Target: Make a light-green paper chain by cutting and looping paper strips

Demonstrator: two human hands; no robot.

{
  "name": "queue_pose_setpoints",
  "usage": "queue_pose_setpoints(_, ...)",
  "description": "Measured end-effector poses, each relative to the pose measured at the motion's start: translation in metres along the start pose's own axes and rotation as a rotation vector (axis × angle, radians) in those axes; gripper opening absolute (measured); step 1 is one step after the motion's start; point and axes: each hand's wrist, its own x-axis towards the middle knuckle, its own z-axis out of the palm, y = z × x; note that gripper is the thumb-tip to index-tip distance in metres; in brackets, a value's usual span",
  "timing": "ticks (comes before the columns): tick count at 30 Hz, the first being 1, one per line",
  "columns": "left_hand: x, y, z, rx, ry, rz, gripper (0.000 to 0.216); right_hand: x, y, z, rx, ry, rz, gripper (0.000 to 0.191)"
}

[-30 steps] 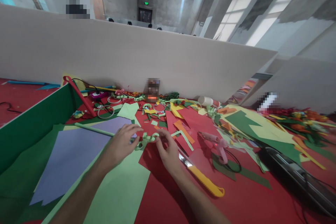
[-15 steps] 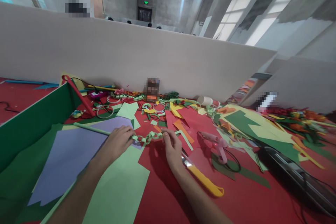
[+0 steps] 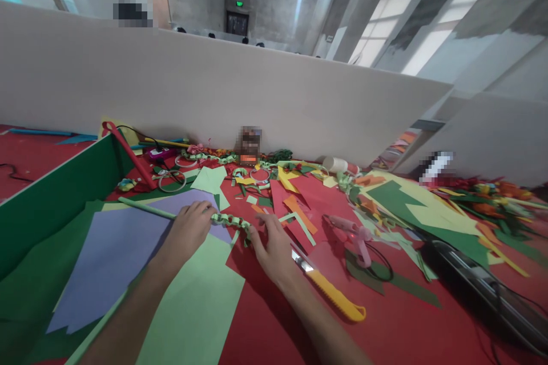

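Right hand [image 3: 274, 245] had shifted left, thumb and forefinger parted beside green paper chain [image 3: 235, 220], contact unclear; left hand [image 3: 193, 229] pinched its other end.

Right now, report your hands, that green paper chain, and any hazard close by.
Left grip closed on light-green paper chain. Right grip at its right end, hold unclear. Yellow knife lying close by, blade bared.

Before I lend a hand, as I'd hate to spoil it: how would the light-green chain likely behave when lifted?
The light-green chain is probably light: it looks like paper. It seems floppy, bending down by the right hand. Its open loops may crush easily.
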Motion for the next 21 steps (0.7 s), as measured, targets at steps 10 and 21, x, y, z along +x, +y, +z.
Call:
queue_pose_setpoints(10, -0.002, -0.016, -0.001, 0.031, 0.053, -0.170, 0.037, -0.005, 0.004, 0.011, -0.301, -0.141, -0.095, 0.034)
queue_pose_setpoints(21, -0.017, -0.072, -0.005, -0.105, -0.089, -0.196, 0.046, -0.004, 0.014, 0.013, -0.287, -0.051, -0.071, 0.030)
